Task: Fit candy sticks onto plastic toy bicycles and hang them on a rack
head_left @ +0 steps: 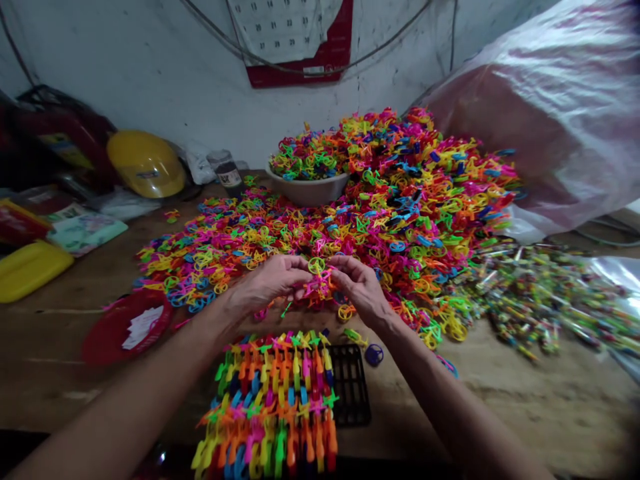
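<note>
My left hand point(280, 277) and my right hand point(357, 283) meet over the front of a big heap of small bright plastic toy parts point(420, 193). Between my fingertips are a yellow-green ring-shaped part point(317, 266) and a pink part point(320, 283). Both hands are closed in a pinch; the exact contact of the left fingertips is partly hidden. Below them, a black slotted tray point(353, 387) carries close rows of assembled colourful toys point(267, 407), with slots showing at its right side. A dark blue ring-shaped part point(374, 355) lies beside the tray.
Behind the hands, a pale bowl point(307, 191) overflows with parts. Small wrapped pieces point(545, 293) are spread at the right, before a large plastic sack point(545, 120). Leftward are a red dish point(107, 333) with paper slips, a yellow helmet point(145, 165) and a jar point(226, 172).
</note>
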`<state>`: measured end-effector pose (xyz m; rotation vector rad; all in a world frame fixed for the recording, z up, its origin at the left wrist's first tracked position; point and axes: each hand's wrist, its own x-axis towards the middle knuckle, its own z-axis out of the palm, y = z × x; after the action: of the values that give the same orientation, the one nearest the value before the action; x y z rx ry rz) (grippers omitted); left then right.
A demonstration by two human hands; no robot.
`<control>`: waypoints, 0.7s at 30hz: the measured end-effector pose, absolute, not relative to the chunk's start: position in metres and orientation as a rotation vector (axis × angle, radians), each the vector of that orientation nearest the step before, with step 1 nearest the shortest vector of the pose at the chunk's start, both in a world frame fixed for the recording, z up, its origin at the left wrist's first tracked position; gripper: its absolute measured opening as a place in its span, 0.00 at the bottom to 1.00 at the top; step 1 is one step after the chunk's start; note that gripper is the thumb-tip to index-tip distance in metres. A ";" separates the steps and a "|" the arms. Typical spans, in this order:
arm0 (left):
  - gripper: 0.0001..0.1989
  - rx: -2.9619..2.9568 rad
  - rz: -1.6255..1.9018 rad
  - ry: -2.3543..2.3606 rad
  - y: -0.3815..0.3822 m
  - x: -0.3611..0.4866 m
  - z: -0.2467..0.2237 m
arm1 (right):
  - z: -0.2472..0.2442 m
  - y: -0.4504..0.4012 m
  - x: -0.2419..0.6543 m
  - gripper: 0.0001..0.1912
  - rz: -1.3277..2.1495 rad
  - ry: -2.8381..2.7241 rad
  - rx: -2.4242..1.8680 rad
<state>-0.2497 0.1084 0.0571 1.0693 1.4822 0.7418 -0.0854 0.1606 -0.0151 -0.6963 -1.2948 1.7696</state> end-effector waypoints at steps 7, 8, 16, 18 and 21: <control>0.10 0.961 0.786 1.359 0.107 -0.246 0.054 | -0.013 0.155 -0.078 0.19 1.893 -1.143 -0.715; 0.10 0.947 0.767 1.350 0.107 -0.247 0.052 | -0.012 0.155 -0.076 0.19 1.902 -1.164 -0.737; 0.07 1.022 0.610 1.480 0.109 -0.246 0.056 | 0.002 0.154 -0.048 0.18 1.988 -1.241 -0.808; 0.07 1.051 0.590 1.470 0.110 -0.234 0.060 | 0.004 0.148 -0.038 0.19 1.965 -1.240 -0.817; 0.08 1.124 0.538 1.425 0.112 -0.206 0.065 | 0.002 0.134 -0.026 0.20 1.977 -1.163 -0.796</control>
<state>-0.2056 0.1122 0.0652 1.1241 1.4255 0.5377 -0.0256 0.1345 0.0018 -0.7958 -1.1634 1.9771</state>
